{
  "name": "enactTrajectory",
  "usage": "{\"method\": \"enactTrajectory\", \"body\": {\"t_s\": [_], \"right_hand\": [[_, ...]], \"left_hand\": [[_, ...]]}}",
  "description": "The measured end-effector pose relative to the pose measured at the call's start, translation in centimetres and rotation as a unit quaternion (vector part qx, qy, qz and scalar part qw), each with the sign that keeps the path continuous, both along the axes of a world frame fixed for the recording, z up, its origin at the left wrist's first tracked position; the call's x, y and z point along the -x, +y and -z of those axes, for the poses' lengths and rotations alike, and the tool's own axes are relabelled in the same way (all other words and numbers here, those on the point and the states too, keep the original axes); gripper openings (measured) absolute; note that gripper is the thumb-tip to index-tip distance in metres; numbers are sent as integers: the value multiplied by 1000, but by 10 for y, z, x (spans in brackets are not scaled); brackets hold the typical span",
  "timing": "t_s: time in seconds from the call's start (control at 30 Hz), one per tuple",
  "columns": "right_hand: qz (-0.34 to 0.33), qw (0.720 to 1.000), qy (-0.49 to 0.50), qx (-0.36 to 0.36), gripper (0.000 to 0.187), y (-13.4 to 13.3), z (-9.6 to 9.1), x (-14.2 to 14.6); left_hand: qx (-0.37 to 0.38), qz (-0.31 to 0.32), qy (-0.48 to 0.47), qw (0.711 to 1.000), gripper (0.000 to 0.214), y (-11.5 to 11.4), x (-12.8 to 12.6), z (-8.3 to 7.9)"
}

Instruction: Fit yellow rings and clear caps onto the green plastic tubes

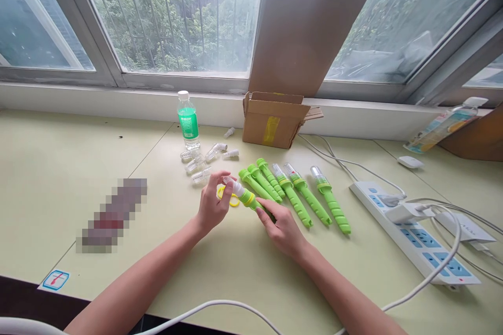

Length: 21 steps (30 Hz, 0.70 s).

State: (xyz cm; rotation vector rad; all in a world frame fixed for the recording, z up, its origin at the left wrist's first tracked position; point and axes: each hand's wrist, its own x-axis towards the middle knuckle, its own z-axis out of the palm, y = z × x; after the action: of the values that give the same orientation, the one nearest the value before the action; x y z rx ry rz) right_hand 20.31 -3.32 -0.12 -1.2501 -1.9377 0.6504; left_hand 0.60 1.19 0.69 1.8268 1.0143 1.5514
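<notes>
My right hand is wrapped round the green handle of a flashlight-like stick, which tilts up to the left. A yellow ring sits round its collar. At its upper end is a white insert, pinched between the thumb and fingers of my left hand. Yellow rings lie on the table just behind my hands. To the right lie several green handles, some bare and some with clear caps, such as the capped stick. Clear plastic caps are grouped beyond my left hand.
White inserts lie near the caps. A bottle with a green label and an open cardboard box stand by the window. At right are a power strip with cables and another bottle. A white cable crosses the front edge.
</notes>
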Motion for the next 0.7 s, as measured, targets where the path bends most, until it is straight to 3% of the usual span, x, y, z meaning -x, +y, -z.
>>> {"method": "enactTrajectory", "body": {"t_s": [0.17, 0.23, 0.37, 0.7], "right_hand": [[44, 999, -22, -20, 39, 0, 7, 0], [48, 999, -14, -19, 32, 0, 9, 0], [57, 998, -1, -19, 20, -1, 10, 2], [54, 998, -25, 13, 25, -4, 6, 1]], "left_hand": [[97, 39, -46, 993, 21, -3, -5, -1], [115, 45, -69, 990, 23, -2, -5, -1], [139, 57, -111, 982, 27, 0, -6, 0], [159, 90, -120, 976, 28, 0, -7, 0]]}}
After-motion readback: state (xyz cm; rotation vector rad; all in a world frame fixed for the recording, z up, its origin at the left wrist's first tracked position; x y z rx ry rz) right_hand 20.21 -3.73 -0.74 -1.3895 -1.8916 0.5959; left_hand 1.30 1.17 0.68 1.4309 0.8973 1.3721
